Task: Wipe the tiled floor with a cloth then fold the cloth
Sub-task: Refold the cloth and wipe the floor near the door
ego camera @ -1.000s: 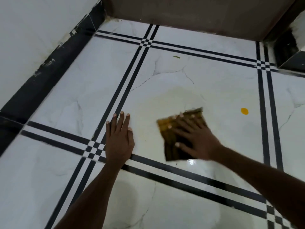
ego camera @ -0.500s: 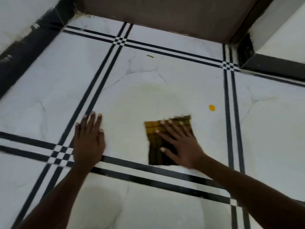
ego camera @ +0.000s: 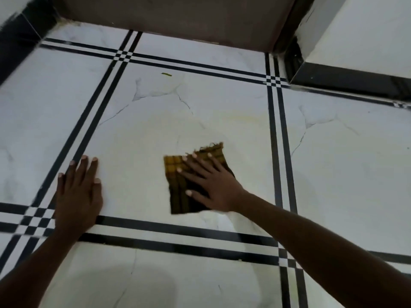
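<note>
Wiping is our step: right hand (ego camera: 213, 185), fingers spread, presses the cloth (ego camera: 178, 190) (left hand (ego camera: 77, 196) flat on the tiled floor (ego camera: 344, 174)); folding comes next.

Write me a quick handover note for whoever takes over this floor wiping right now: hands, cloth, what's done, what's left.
Right hand: flat, fingers spread, pressing the cloth onto the tiled floor.
Left hand: flat on the floor beside the black stripes, holding nothing, apart from the cloth.
Cloth: yellow-brown check, roughly square, lying flat in the middle tile.
Done: wiping is under way; a faint yellowish smear shows beyond the cloth.
Left: a small yellow-green speck near the far stripes, the rest of the wiping, then folding the cloth.
</note>
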A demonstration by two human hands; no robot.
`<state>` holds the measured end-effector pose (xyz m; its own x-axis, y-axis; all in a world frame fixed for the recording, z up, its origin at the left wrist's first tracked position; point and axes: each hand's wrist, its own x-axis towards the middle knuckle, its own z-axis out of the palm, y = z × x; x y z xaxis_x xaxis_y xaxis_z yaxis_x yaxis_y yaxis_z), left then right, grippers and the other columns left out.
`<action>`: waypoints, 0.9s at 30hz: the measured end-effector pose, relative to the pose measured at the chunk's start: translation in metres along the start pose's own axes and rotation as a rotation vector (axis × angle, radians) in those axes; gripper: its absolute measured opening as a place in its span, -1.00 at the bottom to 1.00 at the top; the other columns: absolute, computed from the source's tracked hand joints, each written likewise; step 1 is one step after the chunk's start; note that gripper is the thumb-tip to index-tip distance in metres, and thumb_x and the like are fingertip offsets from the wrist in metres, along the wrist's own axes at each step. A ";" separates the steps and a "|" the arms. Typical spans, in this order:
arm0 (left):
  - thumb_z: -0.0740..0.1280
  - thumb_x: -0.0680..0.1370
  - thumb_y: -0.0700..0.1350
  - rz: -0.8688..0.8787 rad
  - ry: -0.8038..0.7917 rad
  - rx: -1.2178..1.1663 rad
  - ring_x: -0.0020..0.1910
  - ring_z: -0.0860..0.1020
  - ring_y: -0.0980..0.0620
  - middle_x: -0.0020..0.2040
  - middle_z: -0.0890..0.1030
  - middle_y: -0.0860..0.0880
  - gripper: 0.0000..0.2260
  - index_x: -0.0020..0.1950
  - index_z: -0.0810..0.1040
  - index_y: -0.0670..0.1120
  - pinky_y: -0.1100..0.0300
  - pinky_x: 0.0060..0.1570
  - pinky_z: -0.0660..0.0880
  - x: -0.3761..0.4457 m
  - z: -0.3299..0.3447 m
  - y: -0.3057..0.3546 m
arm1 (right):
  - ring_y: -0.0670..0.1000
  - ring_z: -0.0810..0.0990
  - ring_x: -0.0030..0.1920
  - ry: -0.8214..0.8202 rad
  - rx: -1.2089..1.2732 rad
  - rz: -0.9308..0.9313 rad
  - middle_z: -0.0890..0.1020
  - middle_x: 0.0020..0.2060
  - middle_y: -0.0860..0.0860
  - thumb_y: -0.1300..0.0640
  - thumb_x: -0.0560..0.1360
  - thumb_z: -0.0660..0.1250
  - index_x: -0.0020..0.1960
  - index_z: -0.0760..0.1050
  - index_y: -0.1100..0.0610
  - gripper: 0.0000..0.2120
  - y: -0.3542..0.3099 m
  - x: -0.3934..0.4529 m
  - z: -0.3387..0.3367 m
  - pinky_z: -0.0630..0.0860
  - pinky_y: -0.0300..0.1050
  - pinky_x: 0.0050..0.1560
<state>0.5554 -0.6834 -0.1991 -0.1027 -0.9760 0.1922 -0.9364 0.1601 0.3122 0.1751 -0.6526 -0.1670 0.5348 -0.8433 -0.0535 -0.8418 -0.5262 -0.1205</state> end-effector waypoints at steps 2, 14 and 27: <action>-0.04 0.69 0.03 -0.010 -0.001 0.017 0.68 0.08 -0.17 0.68 0.19 -0.14 -0.46 0.67 0.19 -0.08 -0.20 0.63 -0.04 0.000 0.001 0.002 | 0.10 -0.03 0.71 0.017 0.011 0.066 0.10 0.70 -0.02 -0.31 0.69 -0.02 0.67 0.16 -0.12 -0.40 0.039 -0.023 -0.004 -0.11 0.30 0.66; -0.02 0.70 0.01 0.011 -0.012 0.065 0.69 0.05 -0.11 0.70 0.15 -0.08 -0.48 0.68 0.17 -0.04 -0.21 0.64 0.04 0.001 0.002 -0.005 | 0.17 -0.01 0.70 0.019 0.022 -0.108 0.11 0.70 0.04 -0.25 0.71 -0.03 0.65 0.19 -0.13 -0.45 -0.079 0.123 0.005 -0.10 0.34 0.65; -0.01 0.71 -0.01 -0.043 -0.018 0.055 0.69 0.06 -0.09 0.69 0.16 -0.05 -0.49 0.68 0.18 -0.02 -0.18 0.64 0.03 0.002 0.003 -0.002 | 0.22 -0.07 0.70 0.007 0.097 0.282 0.01 0.71 0.09 -0.28 0.68 -0.12 0.69 0.09 -0.10 -0.37 -0.051 0.203 -0.006 -0.19 0.36 0.62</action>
<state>0.5562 -0.6862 -0.2022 -0.0671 -0.9844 0.1629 -0.9572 0.1097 0.2680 0.3263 -0.7976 -0.1657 0.2801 -0.9556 -0.0910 -0.9459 -0.2586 -0.1958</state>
